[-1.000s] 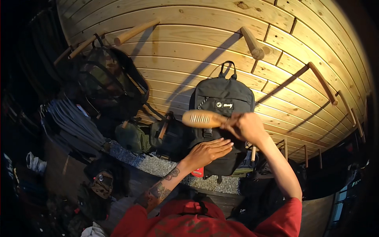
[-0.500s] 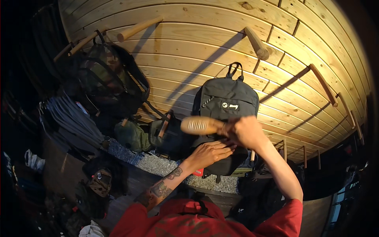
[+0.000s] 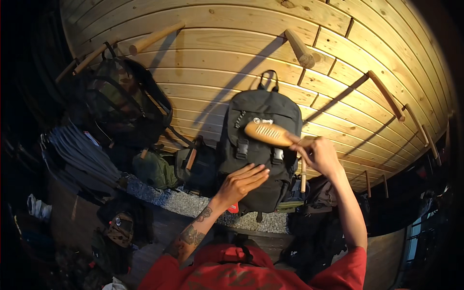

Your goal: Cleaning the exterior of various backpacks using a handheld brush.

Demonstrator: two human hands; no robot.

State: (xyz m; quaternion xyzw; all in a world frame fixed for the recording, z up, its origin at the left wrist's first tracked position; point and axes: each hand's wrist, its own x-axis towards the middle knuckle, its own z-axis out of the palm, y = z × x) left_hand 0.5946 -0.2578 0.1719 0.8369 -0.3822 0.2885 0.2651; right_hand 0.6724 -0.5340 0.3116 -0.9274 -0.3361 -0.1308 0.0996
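Observation:
A black backpack [image 3: 263,166] with two front buckles and a top loop hangs upright against the wooden wall. My right hand [image 3: 320,153] is closed round the handle of a wooden brush [image 3: 267,134], on the pack's right side. The brush's broad oval head lies across the upper front of the pack, covering part of the label; its bristles are hidden, so I cannot tell whether they touch the fabric. Lower down, my left hand [image 3: 243,183] lies flat on the pack's front, fingers stretched out and pointing right.
Wooden pegs [image 3: 300,50] jut from the plank wall [image 3: 212,63]. A camouflage backpack [image 3: 116,96] hangs at the left, with grey hangers [image 3: 79,152] below it. An olive bag [image 3: 153,170] is near the pale gravel strip [image 3: 183,203]. Dark bags [image 3: 319,203] stand at the right.
My right hand has moved right and the brush head has risen onto the pack's upper front. My left hand has come away from beside it and flattened on the lower front.

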